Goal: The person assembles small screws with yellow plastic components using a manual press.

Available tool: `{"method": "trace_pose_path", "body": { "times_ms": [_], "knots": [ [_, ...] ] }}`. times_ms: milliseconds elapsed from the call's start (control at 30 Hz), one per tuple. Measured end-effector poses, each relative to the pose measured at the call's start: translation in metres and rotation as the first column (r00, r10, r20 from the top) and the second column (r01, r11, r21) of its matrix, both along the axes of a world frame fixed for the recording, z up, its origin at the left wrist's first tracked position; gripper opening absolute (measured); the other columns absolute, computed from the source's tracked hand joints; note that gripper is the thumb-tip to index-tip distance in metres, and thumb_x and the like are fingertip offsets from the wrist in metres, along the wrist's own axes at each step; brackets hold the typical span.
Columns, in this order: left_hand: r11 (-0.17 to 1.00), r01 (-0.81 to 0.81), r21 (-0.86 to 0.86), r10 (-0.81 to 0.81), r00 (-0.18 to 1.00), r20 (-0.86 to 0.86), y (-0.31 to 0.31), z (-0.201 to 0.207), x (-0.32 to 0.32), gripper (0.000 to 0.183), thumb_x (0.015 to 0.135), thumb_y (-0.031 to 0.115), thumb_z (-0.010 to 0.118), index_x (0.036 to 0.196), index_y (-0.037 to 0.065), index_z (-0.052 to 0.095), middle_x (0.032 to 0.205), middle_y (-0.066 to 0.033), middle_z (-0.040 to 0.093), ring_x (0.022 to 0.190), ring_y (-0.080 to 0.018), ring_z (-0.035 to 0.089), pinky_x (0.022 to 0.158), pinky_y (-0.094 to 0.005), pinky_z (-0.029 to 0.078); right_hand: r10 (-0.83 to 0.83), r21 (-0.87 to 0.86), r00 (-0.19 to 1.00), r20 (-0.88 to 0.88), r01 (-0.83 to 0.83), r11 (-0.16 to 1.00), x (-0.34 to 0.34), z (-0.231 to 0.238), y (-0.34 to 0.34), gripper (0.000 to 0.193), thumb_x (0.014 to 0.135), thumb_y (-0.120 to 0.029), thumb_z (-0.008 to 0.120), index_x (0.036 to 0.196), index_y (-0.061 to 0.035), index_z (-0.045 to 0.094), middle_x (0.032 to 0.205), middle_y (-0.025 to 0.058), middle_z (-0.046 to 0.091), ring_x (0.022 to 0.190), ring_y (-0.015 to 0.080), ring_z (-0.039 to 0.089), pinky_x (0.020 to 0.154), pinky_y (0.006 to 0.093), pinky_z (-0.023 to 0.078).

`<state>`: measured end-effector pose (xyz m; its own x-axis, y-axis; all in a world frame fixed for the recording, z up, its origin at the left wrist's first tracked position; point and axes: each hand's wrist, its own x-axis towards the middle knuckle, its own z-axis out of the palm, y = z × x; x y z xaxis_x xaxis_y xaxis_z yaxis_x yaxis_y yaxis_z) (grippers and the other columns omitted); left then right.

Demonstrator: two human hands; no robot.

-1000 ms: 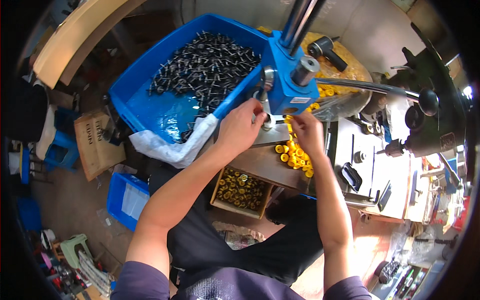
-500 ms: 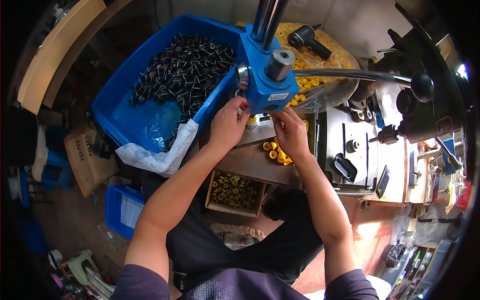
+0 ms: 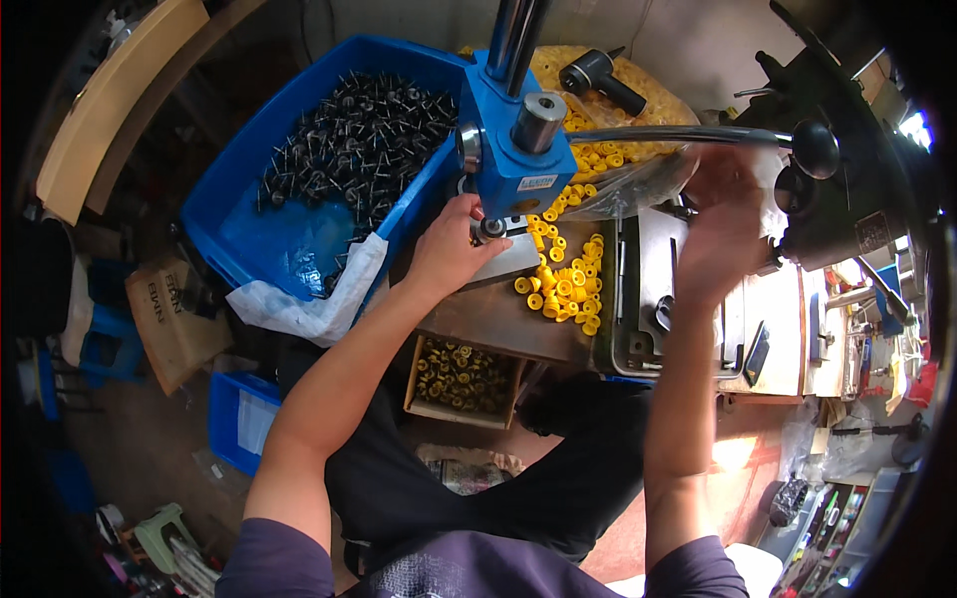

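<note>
Since the earlier frame the right hand point(image 3: 720, 227) has left the small yellow plastic caps point(image 3: 561, 282) at centre and risen, blurred, toward the long steel lever with black ball knob point(image 3: 815, 148) at upper right; its finger state cannot be told. The left hand point(image 3: 454, 251) stays under the blue metal hand press point(image 3: 508, 149), fingers closed together on a small part there.

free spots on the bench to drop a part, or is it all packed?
Bare metal strip along the bench front edge, between the left hand and the yellow caps. Bare floor of the blue bin below the dark metal parts. Crowded: under the blue press, and right of the blurred right hand.
</note>
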<state>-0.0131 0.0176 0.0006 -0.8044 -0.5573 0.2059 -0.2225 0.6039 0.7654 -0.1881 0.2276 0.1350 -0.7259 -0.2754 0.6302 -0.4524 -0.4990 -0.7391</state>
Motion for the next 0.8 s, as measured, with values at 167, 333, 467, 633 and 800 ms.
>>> {"method": "trace_pose_path", "body": {
  "times_ms": [167, 333, 467, 633, 800],
  "knots": [
    [0.997, 0.032, -0.071, -0.025, 0.995, 0.101, -0.008, -0.004, 0.003, 0.045, 0.081, 0.028, 0.078, 0.116, 0.005, 0.06, 0.115, -0.0109, 0.063, 0.103, -0.0319, 0.065, 0.087, -0.0419, 0.053, 0.177, 0.068, 0.983, -0.056, -0.173, 0.983, 0.005, 0.12, -0.011, 0.04, 0.104, -0.025, 0.05, 0.125, 0.007, 0.062, 0.088, 0.0127, 0.065, 0.071, 0.0227, 0.061, 0.085, 0.0415, 0.054],
    [0.997, -0.027, -0.079, 0.035, 0.993, 0.112, -0.005, 0.003, 0.008, 0.042, 0.08, 0.033, 0.08, 0.103, 0.008, 0.056, 0.105, -0.0104, 0.06, 0.099, -0.033, 0.065, 0.081, -0.0446, 0.053, -0.511, 0.003, 0.818, -0.266, 0.53, 0.848, 0.069, 0.012, 0.031, 0.029, 0.098, -0.005, 0.045, 0.108, 0.016, 0.062, 0.085, 0.0204, 0.069, 0.073, 0.028, 0.071, 0.078, 0.0404, 0.061],
    [0.996, 0.002, -0.087, 0.006, 0.995, 0.095, -0.003, 0.002, 0.005, 0.042, 0.08, 0.031, 0.08, 0.107, 0.01, 0.056, 0.109, -0.0091, 0.06, 0.094, -0.0334, 0.067, 0.079, -0.0456, 0.054, -0.499, 0.26, 0.844, 0.194, 0.447, 0.856, 0.117, -0.094, 0.062, 0.039, 0.106, -0.021, 0.043, 0.105, 0.0135, 0.061, 0.093, 0.0241, 0.069, 0.07, 0.0296, 0.072, 0.061, 0.0339, 0.062],
    [0.996, -0.019, -0.092, 0.03, 0.993, 0.115, -0.005, -0.002, 0.01, 0.042, 0.079, 0.031, 0.08, 0.107, 0.01, 0.056, 0.109, -0.009, 0.06, 0.093, -0.0324, 0.068, 0.078, -0.0449, 0.055, -0.425, 0.34, 0.903, 0.066, 0.38, 0.86, 0.121, -0.139, 0.049, 0.038, 0.109, -0.026, 0.038, 0.112, 0.007, 0.058, 0.089, 0.0176, 0.069, 0.053, 0.0185, 0.063, 0.045, 0.0231, 0.048],
    [0.995, -0.018, -0.101, 0.029, 0.994, 0.11, -0.003, -0.001, 0.003, 0.043, 0.08, 0.032, 0.08, 0.108, 0.01, 0.056, 0.108, -0.0092, 0.06, 0.094, -0.0326, 0.067, 0.079, -0.0438, 0.055, -0.417, 0.409, 0.894, 0.161, 0.324, 0.853, 0.116, -0.181, 0.038, 0.038, 0.11, -0.028, 0.039, 0.123, 0.0048, 0.054, 0.088, 0.0147, 0.069, 0.051, 0.0138, 0.061, 0.043, 0.0224, 0.045]
  ]
}}
